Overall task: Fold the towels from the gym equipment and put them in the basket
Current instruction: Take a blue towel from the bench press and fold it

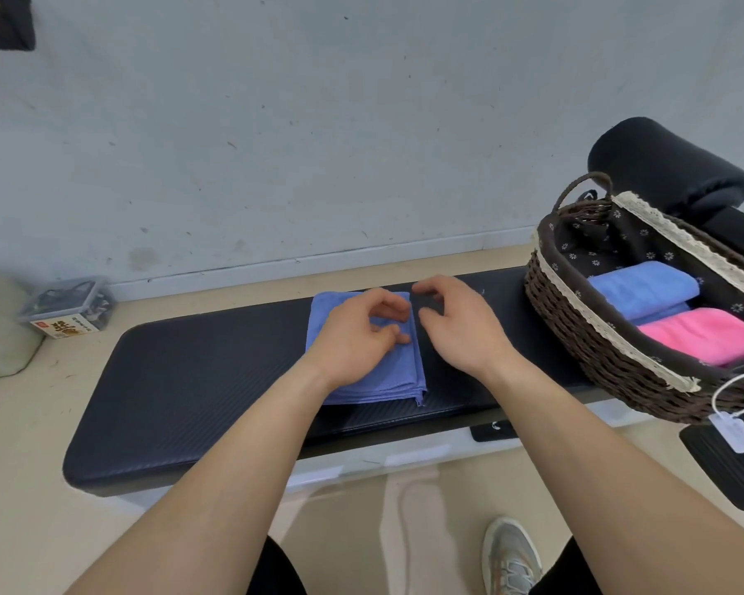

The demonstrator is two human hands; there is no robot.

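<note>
— Towel [387, 386], where's it at?
— Flat on the black bench [190, 380], approx mid-pad, right in front of the person. Purple-blue, folded into a neat oblong. Long axis runs away from them, i.e. across the bench. Short side faces them, w/ the stacked layers showing at the near edge.
— Hands?
— L hand [357, 332] rests on top of it, fingers loosely bent, tips near the towel's R edge. No cloth pinched that I can see. R hand [460, 324] hovers just beside that same edge, over bare pad. Its fingers are relaxed & curved, holding nothing.
— And the basket?
— Off to the person's R, at the bench end, well apart from the towel. Wicker basket [576, 337], lace trim, dark lining. Blue towel [645, 289] & pink towel [705, 334] lie folded in it, side by side, w/ lining showing at the far end.
— So who's nearer?
— R hand sits between towel and basket, so it's closer to the drop. L hand is the one actually on the cloth.
— Next move, imo?
— Prob a lift. I'd guess a hand on each long edge, then carry it rightward, keeping it level. Risk is the layers fanning open at the near R corner, where a bit of hem already pokes out.
</note>
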